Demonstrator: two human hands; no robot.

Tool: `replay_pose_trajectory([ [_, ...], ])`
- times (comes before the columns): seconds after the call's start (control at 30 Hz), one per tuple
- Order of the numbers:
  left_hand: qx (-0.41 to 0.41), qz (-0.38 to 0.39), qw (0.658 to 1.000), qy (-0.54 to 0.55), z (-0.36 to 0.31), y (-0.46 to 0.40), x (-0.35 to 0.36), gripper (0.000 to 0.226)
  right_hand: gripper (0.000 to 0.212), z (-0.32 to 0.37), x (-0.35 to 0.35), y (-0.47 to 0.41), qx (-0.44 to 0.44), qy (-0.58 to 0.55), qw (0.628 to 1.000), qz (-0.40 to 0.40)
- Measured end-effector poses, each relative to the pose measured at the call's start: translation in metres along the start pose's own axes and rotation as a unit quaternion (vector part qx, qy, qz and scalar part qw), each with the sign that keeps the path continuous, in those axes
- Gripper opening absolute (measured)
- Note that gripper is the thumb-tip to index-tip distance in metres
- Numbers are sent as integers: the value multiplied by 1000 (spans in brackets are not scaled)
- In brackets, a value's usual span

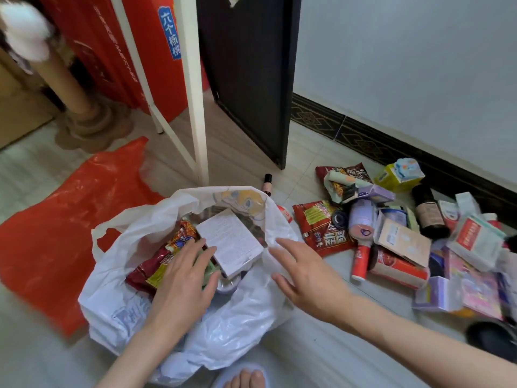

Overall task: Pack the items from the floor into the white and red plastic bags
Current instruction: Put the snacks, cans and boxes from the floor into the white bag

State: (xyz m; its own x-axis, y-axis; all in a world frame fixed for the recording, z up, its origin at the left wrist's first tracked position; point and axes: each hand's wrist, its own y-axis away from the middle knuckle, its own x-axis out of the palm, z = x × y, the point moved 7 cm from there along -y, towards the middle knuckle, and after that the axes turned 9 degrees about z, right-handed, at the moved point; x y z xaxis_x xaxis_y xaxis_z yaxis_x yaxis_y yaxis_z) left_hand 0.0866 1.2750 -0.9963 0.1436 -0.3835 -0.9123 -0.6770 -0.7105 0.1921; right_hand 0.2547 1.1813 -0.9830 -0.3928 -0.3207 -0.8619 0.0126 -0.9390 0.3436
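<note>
Down on the tiled floor, the white plastic bag stands open in front of the person, already holding a white box and several snack packets. Both hands are apart and hold nothing: the left hand reaches into the bag's mouth with straight, spread fingers resting on the snack packets just beside the box, while the right hand hovers with relaxed, open fingers over the bag's right edge. Left of the white bag, the red plastic bag lies flat on the floor. To the right, near the wall, a loose pile of items waits unpacked: red snack packets, a dark brown bottle, a yellow-green carton, a red tube and assorted small boxes. A small dark-capped bottle lies just behind the white bag.
</note>
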Motion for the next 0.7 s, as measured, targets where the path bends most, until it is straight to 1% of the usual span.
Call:
replay_pose_trajectory([
  [0.07,42,6,999,2,-27,0,1,56,51,-29,-7,20,41,14,999,-8],
  [0.1,62,11,998,14,-43,0,3,58,52,-45,-10,30,67,13,997,-17],
  [0.2,124,48,990,36,-94,-3,23,53,51,-92,-13,69,146,0,989,-39],
  [0.3,172,80,982,-1,-144,-7,50,57,49,-137,-4,114,218,-17,974,-58],
  [0.33,194,87,977,-13,-160,-7,58,58,49,-151,-1,129,246,-23,967,-68],
  [0.4,239,76,968,-27,-189,-12,76,60,50,-179,5,156,297,-27,951,-78],
  [0.43,251,87,964,-23,-200,-17,87,59,51,-192,9,168,321,-29,944,-76],
  [0.5,243,131,961,-10,-218,-32,110,58,50,-217,12,187,371,-51,923,-91],
  [0.57,249,166,954,-19,-231,-46,133,57,46,-237,12,203,427,-89,889,-143],
  [0.63,274,166,947,-30,-246,-62,146,59,48,-250,11,212,455,-109,858,-213],
  [0.7,289,134,948,1,-262,-79,146,58,54,-260,16,215,474,-135,833,-251],
])
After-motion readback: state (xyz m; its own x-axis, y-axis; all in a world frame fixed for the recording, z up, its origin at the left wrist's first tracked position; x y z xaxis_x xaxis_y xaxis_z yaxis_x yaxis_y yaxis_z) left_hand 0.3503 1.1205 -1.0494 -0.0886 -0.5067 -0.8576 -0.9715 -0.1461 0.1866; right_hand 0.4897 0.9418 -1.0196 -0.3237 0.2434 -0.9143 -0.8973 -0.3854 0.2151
